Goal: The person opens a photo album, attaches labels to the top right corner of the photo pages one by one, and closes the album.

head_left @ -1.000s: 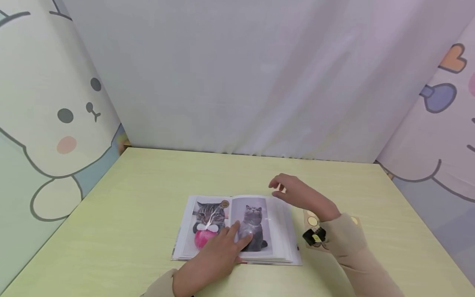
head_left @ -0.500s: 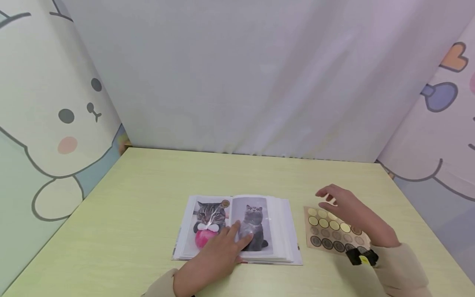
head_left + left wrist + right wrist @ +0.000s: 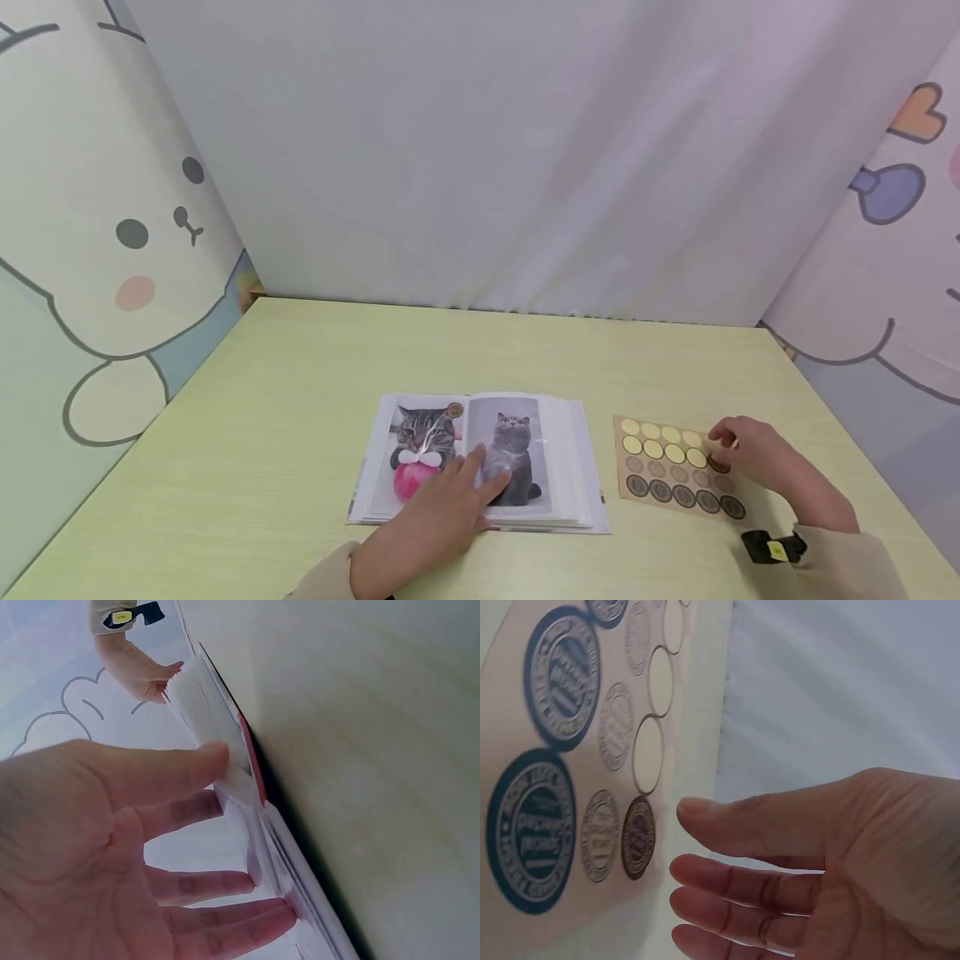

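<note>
A photo album (image 3: 567, 458) lies open, with a tabby cat photo (image 3: 426, 433) on its left page and a grey cat photo (image 3: 513, 458) on its right. A round brown sticker (image 3: 455, 410) sits at the tabby photo's upper right corner. My left hand (image 3: 442, 508) rests spread across the lower middle of the pages; in the left wrist view its thumb and fingertips touch the album. To the right lies a kraft-coloured sheet of round stickers (image 3: 678, 474). Over its right end hovers my right hand (image 3: 757, 450), thumb and fingertips close to a dark brown sticker (image 3: 638, 838) and holding nothing visible.
The pale yellow table (image 3: 315, 358) carries the album and the sheet. A light curtain (image 3: 480, 167) hangs behind its far edge, and cartoon-printed panels stand at left and right. In the sheet's upper rows several spots are bare yellow circles (image 3: 653, 450).
My right hand has moved from above the album's right page to the right and down to the sticker sheet's right end, uncovering most of the sheet. The left hand has stayed put.
</note>
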The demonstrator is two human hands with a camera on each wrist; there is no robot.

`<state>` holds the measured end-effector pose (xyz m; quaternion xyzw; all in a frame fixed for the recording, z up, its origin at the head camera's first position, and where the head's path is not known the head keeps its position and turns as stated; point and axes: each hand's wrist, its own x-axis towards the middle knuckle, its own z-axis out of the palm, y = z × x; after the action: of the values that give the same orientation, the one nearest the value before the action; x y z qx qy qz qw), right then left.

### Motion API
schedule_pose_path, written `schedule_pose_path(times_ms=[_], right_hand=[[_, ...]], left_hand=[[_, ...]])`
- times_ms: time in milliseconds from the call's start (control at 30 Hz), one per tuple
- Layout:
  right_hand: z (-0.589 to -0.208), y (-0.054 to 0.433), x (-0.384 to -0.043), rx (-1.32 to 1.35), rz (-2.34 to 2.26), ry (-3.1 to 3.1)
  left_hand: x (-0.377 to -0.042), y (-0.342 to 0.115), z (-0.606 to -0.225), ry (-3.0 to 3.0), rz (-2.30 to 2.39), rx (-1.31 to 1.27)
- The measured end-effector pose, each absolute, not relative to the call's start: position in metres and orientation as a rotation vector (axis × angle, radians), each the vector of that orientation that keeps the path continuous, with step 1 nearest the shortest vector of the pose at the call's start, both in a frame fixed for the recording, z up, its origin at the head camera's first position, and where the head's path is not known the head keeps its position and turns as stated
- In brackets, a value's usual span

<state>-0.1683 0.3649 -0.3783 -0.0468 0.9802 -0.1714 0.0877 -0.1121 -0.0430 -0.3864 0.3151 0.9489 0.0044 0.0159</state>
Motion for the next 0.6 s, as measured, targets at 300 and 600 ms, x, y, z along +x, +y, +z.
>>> schedule_pose_path(times_ms=[300, 600], right_hand=[[-0.392, 0.381, -0.167, -0.099, -0.531, 2.890], [-0.394, 0.382, -0.165, -0.098, -0.533, 2.918]], left_hand=[[-0.113, -0.043, -0.387, 2.947, 0.017, 0.975], [-0.113, -0.045, -0.387, 2.947, 0.060, 0.976]])
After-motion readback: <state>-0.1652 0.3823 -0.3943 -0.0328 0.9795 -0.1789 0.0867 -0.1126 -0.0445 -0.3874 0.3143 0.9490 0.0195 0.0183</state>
